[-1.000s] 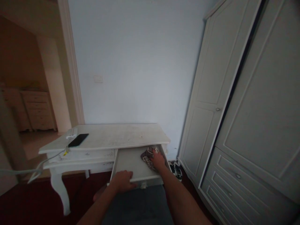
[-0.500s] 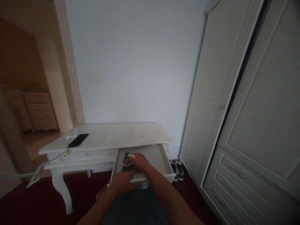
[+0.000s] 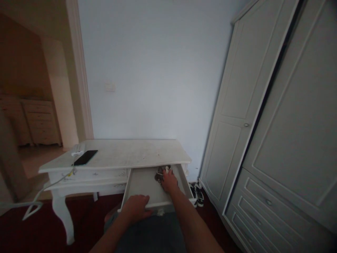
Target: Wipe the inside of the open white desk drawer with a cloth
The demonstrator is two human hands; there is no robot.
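A shallow white drawer is pulled out of the right side of a white table. Inside it, toward the back right, my right hand is closed on a crumpled brown cloth with white edging. My fingers and palm cover part of the cloth, so its full shape is hidden. My left hand is over the drawer's front edge near its left end, thumb and fingers apart, holding nothing. Its lower fingers are partly out of sight.
A dark phone lies on the left end of the white table, by a white cable that hangs off the edge. Black-and-white shoes stand on the floor right of the drawer. A tall wardrobe fills the right side.
My right hand has moved the cloth from the drawer's middle left to its back right. My left hand has drawn back from the cloth to the drawer's front edge.
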